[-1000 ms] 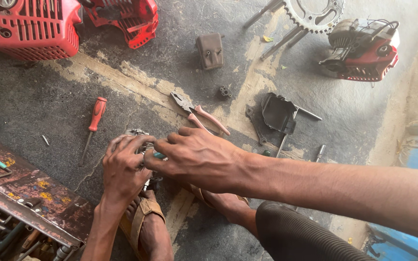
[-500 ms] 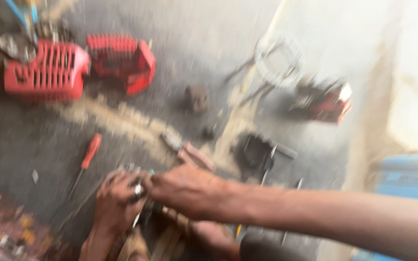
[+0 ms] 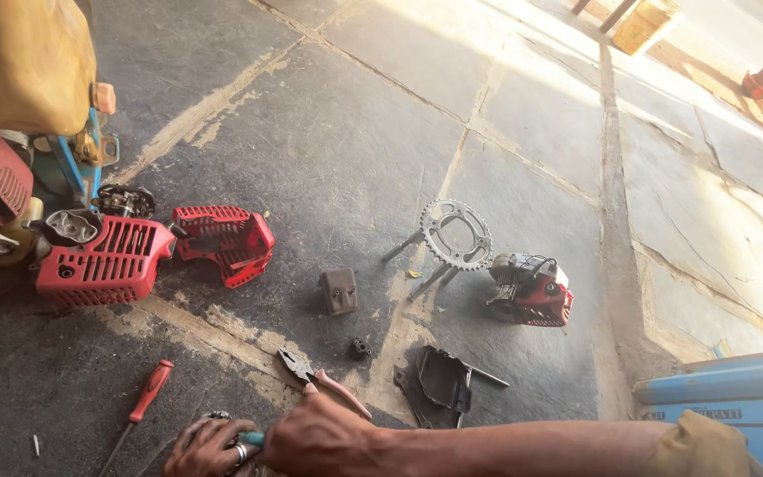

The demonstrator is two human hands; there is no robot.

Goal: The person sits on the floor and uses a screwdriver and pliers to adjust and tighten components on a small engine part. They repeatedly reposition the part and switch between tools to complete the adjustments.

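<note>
Both hands sat at the bottom edge of the head view, low over the stone floor [image 3: 328, 141]. The left hand [image 3: 209, 446] had its fingers curled down onto a small metal part w/ a teal bit [image 3: 252, 437] showing between the two hands; a ring was on one finger. The right hand [image 3: 320, 437] lay across from the right, knuckles up, fingers bent & pressed over the same part, so it was pinned from both sides, prob. to keep it steady against the floor. What exactly the part was couldn't be told, most of it was hidden under the hands.

Tools lay within easy reach, approx. in an arc round the hands: a red-handled screwdriver [image 3: 145, 399] just left of the left hand, pliers [image 3: 321, 382] w/ pinkish grips just above the right hand, nearly touching it. A small dark nut-like piece [image 3: 360, 347] lay a little past the pliers, a black bracket w/ a rod [image 3: 441, 385] to the right of that.

Farther off, taken-off parts were spread apart, not piled: a red slotted engine cover [image 3: 99, 261] & a second red cover [image 3: 227, 243] beside it at left, a small grey box-shaped part [image 3: 338, 291] mid-floor, a toothed sprocket [image 3: 457, 234] propped over bolts, a small red engine unit [image 3: 532, 290] just right of it. A yellow tank [image 3: 19, 62] stood top left, blue pipes [image 3: 726, 389] lay at right
</note>
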